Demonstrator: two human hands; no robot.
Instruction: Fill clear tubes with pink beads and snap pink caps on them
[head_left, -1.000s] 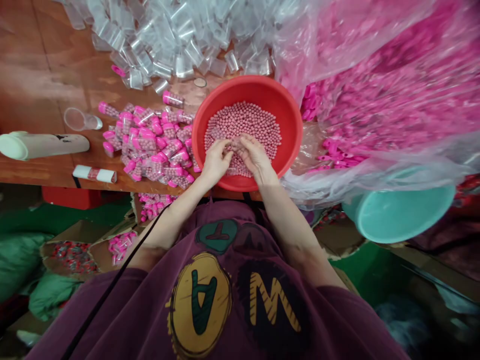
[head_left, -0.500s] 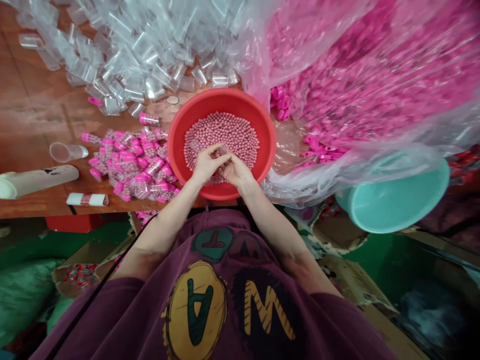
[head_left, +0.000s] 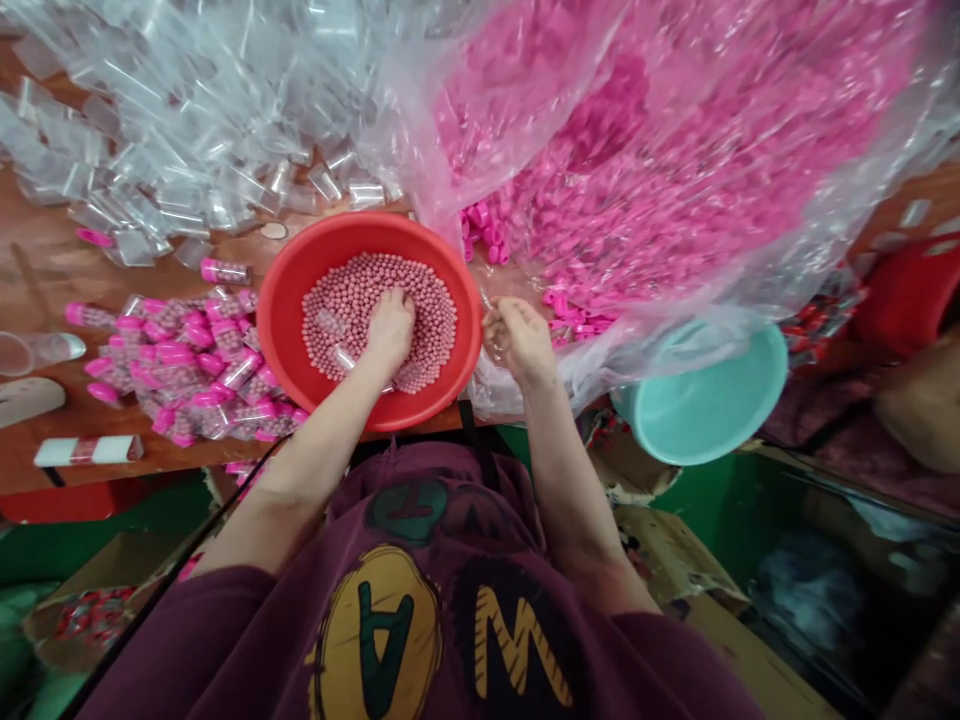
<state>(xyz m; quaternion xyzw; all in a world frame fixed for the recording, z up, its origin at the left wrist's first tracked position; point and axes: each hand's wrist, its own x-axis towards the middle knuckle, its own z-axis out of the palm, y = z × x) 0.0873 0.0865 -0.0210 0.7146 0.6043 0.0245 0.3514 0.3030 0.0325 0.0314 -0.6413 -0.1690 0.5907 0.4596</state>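
Observation:
My left hand point(head_left: 391, 325) is inside the red bowl point(head_left: 276, 290), its curled fingertips down in the pink beads point(head_left: 435, 335). Whatever those fingers close on is hidden. Clear tubes point(head_left: 345, 357) lie on the beads beside that hand. Just outside the bowl's right rim is my right hand point(head_left: 521, 338), fingers bent and somewhat apart, with nothing plainly visible in them. It is over clear plastic sheeting, close to loose pink caps point(head_left: 574, 318). Left of the bowl, capped bead-filled tubes point(head_left: 199, 360) lie heaped.
Empty clear tubes point(head_left: 187, 120) spread across the back left. A large plastic bag of pink caps point(head_left: 690, 170) covers the back right. A turquoise basin point(head_left: 709, 410) stands at the right, and a white roll with a red band point(head_left: 88, 450) lies near the table's left front edge.
My hands were together over the bowl and are now apart: the left is in the beads, the right beyond the bowl's rim. The view has shifted right.

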